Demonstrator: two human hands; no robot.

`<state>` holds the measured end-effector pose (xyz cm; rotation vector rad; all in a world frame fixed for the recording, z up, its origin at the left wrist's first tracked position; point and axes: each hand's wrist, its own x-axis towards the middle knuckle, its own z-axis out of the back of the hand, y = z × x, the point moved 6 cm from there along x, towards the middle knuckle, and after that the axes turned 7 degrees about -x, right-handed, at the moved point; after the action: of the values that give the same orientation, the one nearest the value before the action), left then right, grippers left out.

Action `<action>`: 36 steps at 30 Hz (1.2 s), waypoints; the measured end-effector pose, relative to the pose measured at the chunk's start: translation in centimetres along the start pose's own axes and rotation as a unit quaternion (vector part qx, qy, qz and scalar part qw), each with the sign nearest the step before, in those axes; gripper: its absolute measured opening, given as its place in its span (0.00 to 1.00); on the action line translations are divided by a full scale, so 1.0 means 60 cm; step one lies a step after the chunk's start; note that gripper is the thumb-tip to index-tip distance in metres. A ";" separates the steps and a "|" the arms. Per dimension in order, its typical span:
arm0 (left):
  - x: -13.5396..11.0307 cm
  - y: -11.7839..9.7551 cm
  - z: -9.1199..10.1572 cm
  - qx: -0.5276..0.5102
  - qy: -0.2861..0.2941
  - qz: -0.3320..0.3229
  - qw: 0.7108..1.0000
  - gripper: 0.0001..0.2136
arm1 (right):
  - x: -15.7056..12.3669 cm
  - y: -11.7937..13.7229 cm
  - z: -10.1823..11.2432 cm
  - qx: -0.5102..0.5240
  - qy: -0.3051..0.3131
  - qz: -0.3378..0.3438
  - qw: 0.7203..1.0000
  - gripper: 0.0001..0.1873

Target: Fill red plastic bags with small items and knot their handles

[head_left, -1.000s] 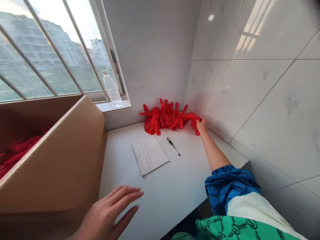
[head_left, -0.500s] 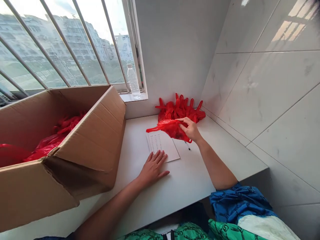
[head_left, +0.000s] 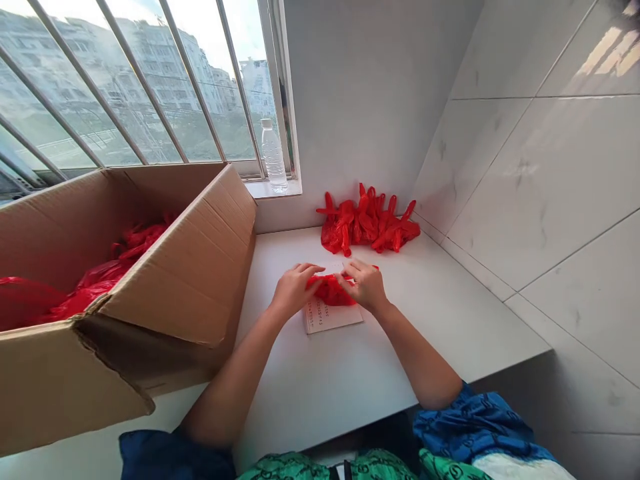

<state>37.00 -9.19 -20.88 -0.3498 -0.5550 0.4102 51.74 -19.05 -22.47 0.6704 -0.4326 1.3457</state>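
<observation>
A crumpled red plastic bag [head_left: 333, 291] lies over a sheet or pad of paper [head_left: 333, 321] with rows of small marks. My left hand [head_left: 295, 288] grips the bag's left side, thumb pressed on the red plastic. At its right side my right hand [head_left: 364, 283] has fingers curled onto it, thumb pointing inward. The upper part of the paper is hidden by the bag and hands. Behind them, against the wall, a heap of red plastic bags [head_left: 367, 220] shows several handles sticking up.
To the left stands a large open cardboard box [head_left: 185, 260] holding more red plastic [head_left: 100, 287]. A clear water bottle [head_left: 273, 157] is on the sill of the barred window. The white table [head_left: 450, 313] meets a tiled wall [head_left: 565, 193] on the right.
My right hand has brought the red bag down onto the paper. My left hand has left the paper, where it lay flat, and moved up to the bag's left side.
</observation>
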 end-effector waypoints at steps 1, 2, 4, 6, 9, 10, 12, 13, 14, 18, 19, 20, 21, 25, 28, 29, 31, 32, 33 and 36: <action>0.005 0.007 -0.011 0.003 0.032 0.002 0.999 0.11 | -0.004 0.002 -0.009 -0.001 0.017 -0.003 1.000 0.16; 0.008 0.013 -0.019 0.004 0.053 0.008 0.999 0.11 | -0.008 0.004 -0.018 -0.001 0.033 -0.006 0.999 0.16; 0.008 0.023 -0.028 0.003 0.064 0.023 0.998 0.09 | -0.012 0.006 -0.035 -0.001 0.054 -0.011 0.998 0.16; 0.006 0.027 -0.029 0.000 0.052 0.034 0.998 0.08 | -0.013 0.009 -0.046 0.004 0.060 -0.006 0.998 0.16; 0.003 0.028 -0.024 -0.006 0.023 0.044 0.999 0.08 | -0.012 0.015 -0.049 0.023 0.053 0.019 0.998 0.13; 0.003 0.028 -0.021 -0.010 0.012 0.047 0.999 0.08 | -0.010 0.013 -0.047 0.029 0.049 0.025 0.998 0.13; 0.005 0.034 -0.013 -0.014 -0.015 0.057 0.998 0.08 | -0.007 0.001 -0.038 0.034 0.034 0.024 0.999 0.13; 0.005 0.040 -0.006 -0.012 -0.032 0.065 0.997 0.09 | -0.006 -0.011 -0.031 0.035 0.023 0.014 0.999 0.13; 0.005 0.048 0.002 -0.006 -0.052 0.075 0.996 0.09 | -0.004 -0.026 -0.023 0.034 0.009 0.001 0.999 0.12; 0.000 0.087 0.038 0.025 -0.114 0.135 0.984 0.09 | -0.005 -0.086 0.005 0.033 -0.047 -0.073 0.996 0.10; -0.002 0.093 0.044 0.027 -0.116 0.148 0.982 0.10 | -0.006 -0.094 0.008 0.033 -0.051 -0.084 0.995 0.10; -0.003 0.095 0.048 0.024 -0.115 0.152 0.981 0.10 | -0.007 -0.097 0.008 0.037 -0.049 -0.087 0.994 0.08; -0.003 0.091 0.050 0.019 -0.111 0.144 0.983 0.11 | -0.008 -0.095 0.006 0.043 -0.042 -0.085 0.995 0.07; 0.003 0.042 0.034 0.005 -0.063 0.048 0.997 0.15 | -0.009 -0.061 -0.007 0.079 -0.012 -0.052 0.995 0.07; 0.004 0.018 0.012 0.015 -0.024 0.012 1.000 0.15 | -0.010 -0.039 -0.011 0.099 -0.014 -0.045 0.994 0.14; 0.004 0.016 0.007 0.019 -0.020 0.007 1.000 0.15 | -0.011 -0.035 -0.011 0.103 -0.017 -0.046 0.993 0.17; 0.004 0.020 0.000 0.029 -0.020 0.005 0.999 0.16 | -0.011 -0.031 -0.011 0.104 -0.020 -0.051 0.993 0.21; 0.004 0.023 -0.002 0.035 -0.022 0.006 0.999 0.16 | -0.011 -0.030 -0.010 0.100 -0.019 -0.052 0.993 0.22; 0.004 0.026 -0.004 0.040 -0.023 0.006 0.999 0.15 | -0.011 -0.028 -0.010 0.093 -0.019 -0.053 0.994 0.21; 0.004 0.031 -0.009 0.055 -0.021 0.005 0.998 0.14 | -0.012 -0.018 -0.011 0.067 -0.018 -0.055 0.996 0.20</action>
<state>36.98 -7.61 -21.98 -0.2387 -0.5695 0.4562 52.63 -19.20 -23.65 0.8191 -0.3310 1.2665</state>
